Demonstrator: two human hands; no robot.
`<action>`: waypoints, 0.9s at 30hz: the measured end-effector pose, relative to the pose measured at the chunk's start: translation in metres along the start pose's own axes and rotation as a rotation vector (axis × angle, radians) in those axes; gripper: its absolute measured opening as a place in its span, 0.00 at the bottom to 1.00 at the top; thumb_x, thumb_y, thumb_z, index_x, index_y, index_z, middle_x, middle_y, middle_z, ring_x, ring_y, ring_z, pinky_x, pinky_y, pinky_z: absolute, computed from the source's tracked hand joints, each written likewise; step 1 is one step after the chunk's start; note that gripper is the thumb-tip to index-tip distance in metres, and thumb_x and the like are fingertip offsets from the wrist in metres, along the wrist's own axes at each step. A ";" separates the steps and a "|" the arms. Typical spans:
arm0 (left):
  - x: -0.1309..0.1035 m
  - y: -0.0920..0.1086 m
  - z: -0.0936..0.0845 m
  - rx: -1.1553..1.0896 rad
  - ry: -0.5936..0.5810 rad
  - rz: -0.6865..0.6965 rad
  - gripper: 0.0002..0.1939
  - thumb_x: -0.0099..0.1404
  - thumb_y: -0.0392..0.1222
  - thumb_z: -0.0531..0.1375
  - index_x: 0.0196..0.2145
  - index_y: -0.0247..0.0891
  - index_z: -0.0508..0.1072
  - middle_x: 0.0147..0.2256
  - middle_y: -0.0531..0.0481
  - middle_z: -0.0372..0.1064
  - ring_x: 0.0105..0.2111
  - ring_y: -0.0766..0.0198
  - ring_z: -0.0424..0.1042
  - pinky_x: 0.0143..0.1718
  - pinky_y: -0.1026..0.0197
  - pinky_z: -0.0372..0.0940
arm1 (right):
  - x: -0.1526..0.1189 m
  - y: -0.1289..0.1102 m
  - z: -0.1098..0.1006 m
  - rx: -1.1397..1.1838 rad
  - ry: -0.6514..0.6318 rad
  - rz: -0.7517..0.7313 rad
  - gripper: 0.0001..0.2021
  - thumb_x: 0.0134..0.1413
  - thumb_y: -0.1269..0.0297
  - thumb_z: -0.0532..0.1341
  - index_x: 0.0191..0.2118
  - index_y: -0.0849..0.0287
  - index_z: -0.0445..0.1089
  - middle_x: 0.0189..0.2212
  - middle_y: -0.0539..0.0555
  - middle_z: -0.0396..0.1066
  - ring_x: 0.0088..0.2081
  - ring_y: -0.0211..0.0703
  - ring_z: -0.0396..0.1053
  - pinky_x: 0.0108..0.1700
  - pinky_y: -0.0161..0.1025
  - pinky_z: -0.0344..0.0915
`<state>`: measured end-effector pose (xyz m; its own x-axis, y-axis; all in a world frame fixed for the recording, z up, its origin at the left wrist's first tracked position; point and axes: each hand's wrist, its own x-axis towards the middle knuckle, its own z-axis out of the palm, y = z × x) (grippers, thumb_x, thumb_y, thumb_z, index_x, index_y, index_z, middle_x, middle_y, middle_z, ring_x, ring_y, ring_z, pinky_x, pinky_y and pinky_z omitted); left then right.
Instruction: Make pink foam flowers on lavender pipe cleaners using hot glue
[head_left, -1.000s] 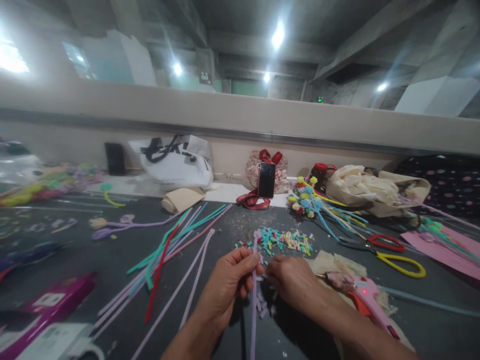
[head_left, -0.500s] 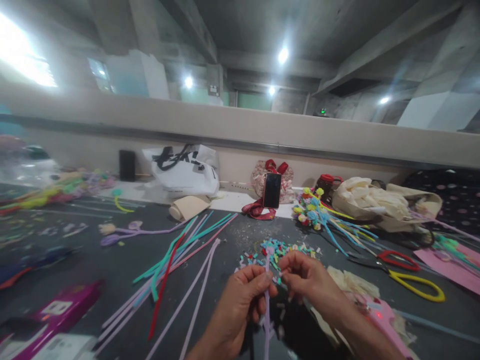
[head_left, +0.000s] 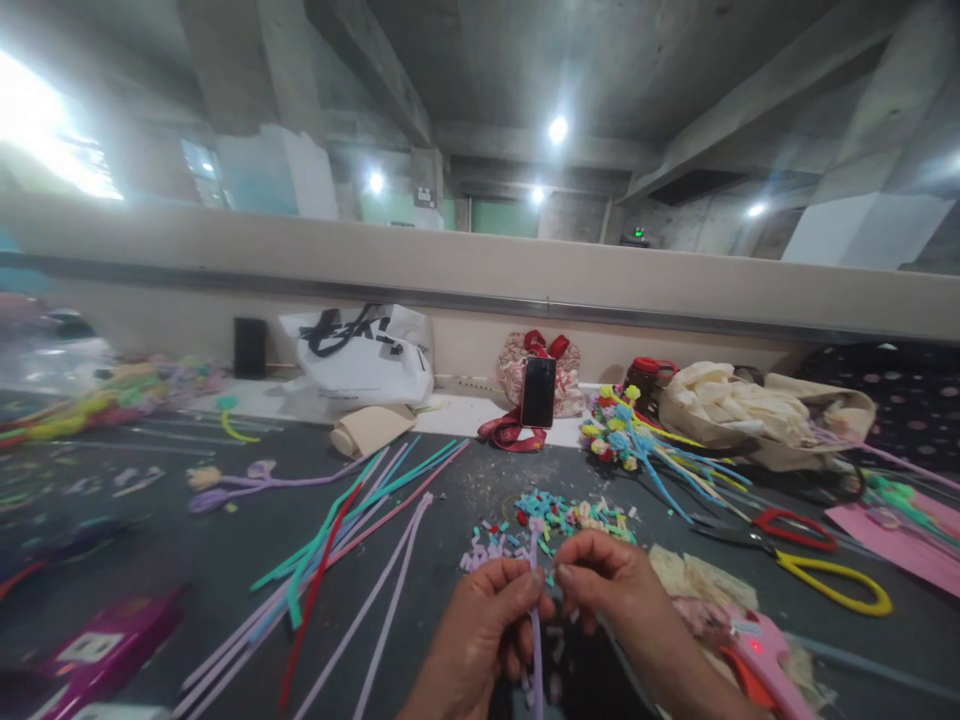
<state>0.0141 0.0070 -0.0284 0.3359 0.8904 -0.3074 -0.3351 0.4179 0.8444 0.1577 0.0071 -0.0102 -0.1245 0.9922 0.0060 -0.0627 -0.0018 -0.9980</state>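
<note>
My left hand (head_left: 480,630) is closed around an upright lilac pipe cleaner (head_left: 536,645), pinching it between thumb and fingers below its knobbed top. Just to the right, my right hand (head_left: 626,595) has its thumb and fingertips pressed together close to the stem. Whatever may be between those fingertips is too small to make out. Beyond both hands lies a pile of short cut pipe cleaner pieces (head_left: 559,512) in turquoise, yellow, red and cream, with lilac bits (head_left: 487,552) at its left side.
A pink glue gun (head_left: 772,660) with a lit red light lies by my right forearm, near red-and-yellow-handled scissors (head_left: 832,585). Long pipe cleaners (head_left: 322,590) spread to the left. A phone (head_left: 538,392) leans on a patterned bag, right of a white bag (head_left: 367,360).
The view has shifted slightly, so the table things sit a little lower and farther left. Both hands keep nearly the same pose around the lilac pipe cleaner.
</note>
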 end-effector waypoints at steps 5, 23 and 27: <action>0.004 -0.004 -0.003 0.006 -0.009 -0.014 0.15 0.45 0.50 0.63 0.21 0.33 0.68 0.12 0.57 0.62 0.08 0.78 0.53 0.09 0.73 0.45 | 0.000 0.007 0.003 -0.050 0.042 0.001 0.10 0.40 0.60 0.64 0.24 0.62 0.69 0.13 0.45 0.63 0.15 0.28 0.55 0.16 0.26 0.50; -0.005 0.009 0.000 0.147 -0.081 0.025 0.17 0.43 0.52 0.63 0.19 0.35 0.64 0.11 0.57 0.62 0.08 0.77 0.53 0.09 0.73 0.45 | 0.000 0.008 -0.005 0.185 -0.272 0.224 0.12 0.37 0.61 0.65 0.23 0.65 0.67 0.15 0.49 0.68 0.12 0.26 0.57 0.13 0.24 0.47; -0.004 0.006 0.000 0.148 -0.110 0.012 0.17 0.45 0.52 0.62 0.18 0.35 0.64 0.10 0.58 0.61 0.08 0.77 0.53 0.09 0.73 0.45 | 0.003 0.010 -0.007 0.207 -0.268 0.265 0.13 0.35 0.59 0.65 0.22 0.65 0.67 0.14 0.48 0.66 0.11 0.26 0.57 0.12 0.24 0.46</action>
<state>0.0108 0.0056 -0.0218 0.4298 0.8664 -0.2542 -0.2094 0.3695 0.9053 0.1632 0.0111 -0.0204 -0.4146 0.8865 -0.2054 -0.1882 -0.3043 -0.9338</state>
